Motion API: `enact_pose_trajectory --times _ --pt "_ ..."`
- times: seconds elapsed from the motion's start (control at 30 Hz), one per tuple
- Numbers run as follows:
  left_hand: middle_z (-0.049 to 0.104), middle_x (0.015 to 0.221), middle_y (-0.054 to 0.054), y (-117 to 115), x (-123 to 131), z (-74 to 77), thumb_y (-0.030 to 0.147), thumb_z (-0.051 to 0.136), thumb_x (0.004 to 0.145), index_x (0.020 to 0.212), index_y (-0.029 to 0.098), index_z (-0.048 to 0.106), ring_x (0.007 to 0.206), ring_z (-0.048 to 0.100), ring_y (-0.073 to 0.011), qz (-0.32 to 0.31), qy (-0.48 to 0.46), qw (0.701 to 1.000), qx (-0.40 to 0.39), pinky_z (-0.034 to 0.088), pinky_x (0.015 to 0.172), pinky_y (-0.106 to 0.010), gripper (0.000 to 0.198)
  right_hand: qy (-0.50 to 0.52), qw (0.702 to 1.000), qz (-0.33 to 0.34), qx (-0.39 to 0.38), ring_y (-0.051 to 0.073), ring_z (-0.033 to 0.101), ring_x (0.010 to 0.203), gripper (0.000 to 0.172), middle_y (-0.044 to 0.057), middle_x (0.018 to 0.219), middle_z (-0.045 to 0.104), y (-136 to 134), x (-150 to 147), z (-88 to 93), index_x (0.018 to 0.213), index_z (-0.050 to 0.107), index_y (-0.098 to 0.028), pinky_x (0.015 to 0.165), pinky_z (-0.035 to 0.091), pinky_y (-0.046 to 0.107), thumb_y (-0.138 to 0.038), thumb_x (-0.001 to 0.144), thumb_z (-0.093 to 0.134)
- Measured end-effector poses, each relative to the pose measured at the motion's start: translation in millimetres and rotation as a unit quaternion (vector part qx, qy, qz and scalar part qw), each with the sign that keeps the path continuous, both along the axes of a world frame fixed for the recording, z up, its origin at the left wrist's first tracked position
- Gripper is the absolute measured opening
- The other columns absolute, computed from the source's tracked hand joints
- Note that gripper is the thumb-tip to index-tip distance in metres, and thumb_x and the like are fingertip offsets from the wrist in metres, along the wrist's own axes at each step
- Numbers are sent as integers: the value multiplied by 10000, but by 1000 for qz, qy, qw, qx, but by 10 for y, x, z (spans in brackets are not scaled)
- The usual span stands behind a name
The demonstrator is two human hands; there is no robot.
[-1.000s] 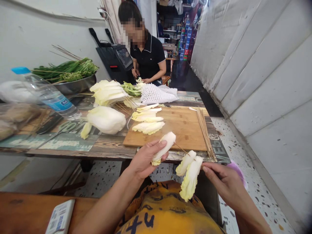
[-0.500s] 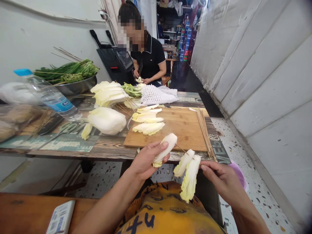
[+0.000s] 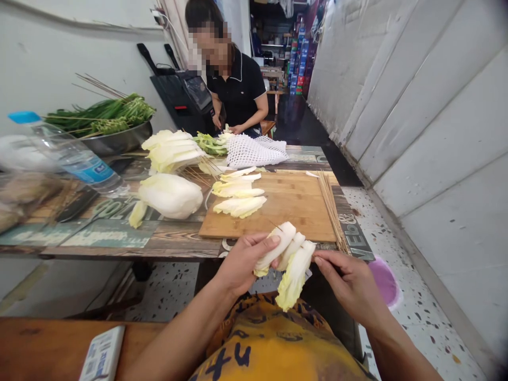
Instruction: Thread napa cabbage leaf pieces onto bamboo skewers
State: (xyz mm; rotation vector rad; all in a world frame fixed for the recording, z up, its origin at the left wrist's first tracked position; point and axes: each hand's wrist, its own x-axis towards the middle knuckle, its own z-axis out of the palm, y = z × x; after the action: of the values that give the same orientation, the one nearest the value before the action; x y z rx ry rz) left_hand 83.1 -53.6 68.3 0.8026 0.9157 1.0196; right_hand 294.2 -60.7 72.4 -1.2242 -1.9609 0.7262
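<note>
My left hand (image 3: 248,262) pinches a pale cabbage leaf (image 3: 280,244), whose top shows a thin skewer tip poking out. Two more leaves (image 3: 296,272) hang beside it on the same skewer, close together. At the skewer's right end, my right hand (image 3: 343,275) is closed on the stick. Cut cabbage strips (image 3: 240,206) lie on the left part of the wooden cutting board (image 3: 293,203). Along the board's right edge rests a bundle of thin skewers (image 3: 332,211).
A whole cabbage (image 3: 171,196), stacked leaves (image 3: 170,151), scissors (image 3: 105,209) and a water bottle (image 3: 85,164) are on the table's left. Behind them stands a metal bowl of greens (image 3: 119,140). Across the table sits a person (image 3: 238,84). A purple basin (image 3: 383,283) is on the floor.
My right hand has moved left towards my left hand. The leaf in my left hand is now pierced through, and the three leaves sit closer together on the skewer.
</note>
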Motion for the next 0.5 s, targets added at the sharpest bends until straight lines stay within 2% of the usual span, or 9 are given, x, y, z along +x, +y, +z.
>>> enact_pose_trajectory --times 0.1,0.17,0.23,0.27,0.33,0.43,0.5 --pt "652 610 -24 27 -66 -26 443 614 818 796 130 709 556 529 -102 22 103 991 78 389 533 -195 327 -1 1000 5 -1 159 682 740 204 50 894 755 1 11 9 950 726 -193 672 502 224 -230 894 533" --pt "723 830 -61 63 -107 -48 446 644 792 937 148 720 764 623 -163 45 157 979 122 462 683 -236 340 2 1000 5 -2 155 679 742 204 52 892 753 5 6 -1 940 723 -188 672 497 221 -226 898 527" --pt "712 1047 -77 96 -124 -66 409 719 728 1076 164 687 970 623 -212 52 173 974 139 465 826 -275 426 7 1000 13 -7 153 678 753 204 54 895 751 14 -13 -20 924 718 -183 682 493 219 -223 903 519" --pt "698 1102 -77 107 -125 -72 381 753 693 1127 171 663 1012 615 -220 43 168 976 133 461 853 -283 491 9 1000 18 -12 153 677 760 204 55 896 749 21 -25 -29 916 715 -180 688 491 219 -223 905 516" --pt "706 1076 -66 116 -118 -76 345 785 659 1131 173 654 956 635 -202 13 142 984 104 475 813 -266 519 12 999 28 -22 154 674 769 202 56 896 746 41 -42 -39 910 711 -179 697 487 222 -227 907 515" --pt "729 846 -41 114 -117 -64 345 800 637 922 141 705 692 643 -141 -47 86 995 28 477 621 -212 364 4 998 51 -44 153 665 776 203 51 897 740 77 -26 -25 939 712 -191 706 481 231 -234 906 516" --pt "711 731 -33 122 -135 -49 360 805 628 837 124 699 569 611 -116 -70 37 997 -25 453 533 -196 332 -4 995 72 -64 155 655 794 196 42 895 732 98 10 -7 960 713 -205 720 473 236 -235 898 530"
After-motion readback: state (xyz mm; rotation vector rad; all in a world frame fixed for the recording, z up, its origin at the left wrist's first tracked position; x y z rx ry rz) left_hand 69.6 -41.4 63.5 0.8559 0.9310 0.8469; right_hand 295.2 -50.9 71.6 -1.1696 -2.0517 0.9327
